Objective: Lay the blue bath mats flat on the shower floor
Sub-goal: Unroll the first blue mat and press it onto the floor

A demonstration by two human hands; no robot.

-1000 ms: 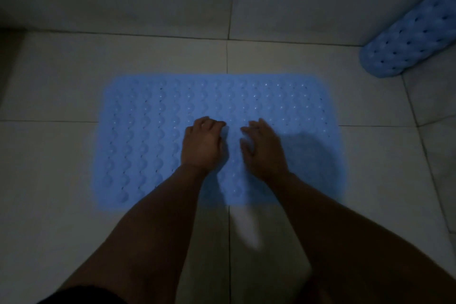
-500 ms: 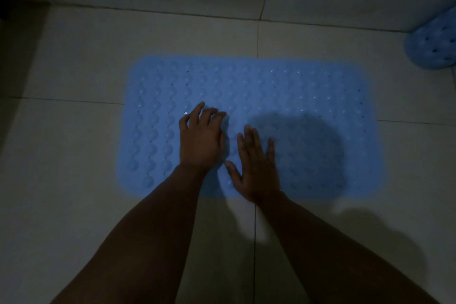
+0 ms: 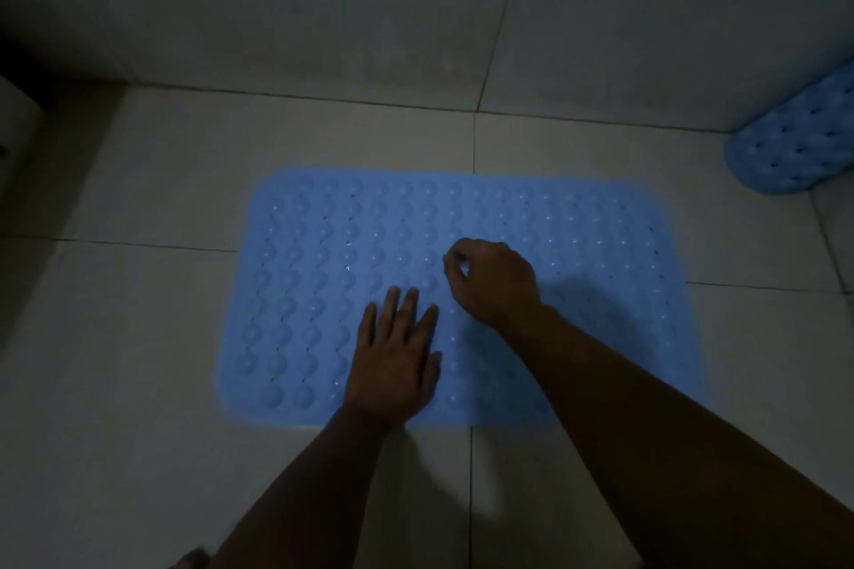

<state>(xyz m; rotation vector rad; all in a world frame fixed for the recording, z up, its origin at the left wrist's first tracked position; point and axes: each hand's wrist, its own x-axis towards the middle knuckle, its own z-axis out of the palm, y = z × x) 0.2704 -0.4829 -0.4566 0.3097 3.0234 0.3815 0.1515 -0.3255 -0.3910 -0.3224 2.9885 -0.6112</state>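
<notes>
A blue bath mat (image 3: 600, 245) with rows of round bumps lies spread flat on the pale tiled shower floor (image 3: 138, 337). My left hand (image 3: 395, 360) rests palm down on the mat near its front edge, fingers apart. Just beyond it, my right hand (image 3: 494, 280) sits on the mat's middle with the fingers curled in, fingertips touching the surface; nothing shows in its grasp. A second blue bath mat (image 3: 795, 148) lies rolled up against the wall at the far right.
The tiled wall (image 3: 416, 14) runs along the back, a short way behind the flat mat. A dark gap and a pale edge (image 3: 18, 125) sit at the far left. Bare tiles surround the mat on the left and front.
My left hand slid back toward the mat's front edge. My right hand moved forward to the mat's middle and curled its fingers. The view shifted, showing more of the rolled mat.
</notes>
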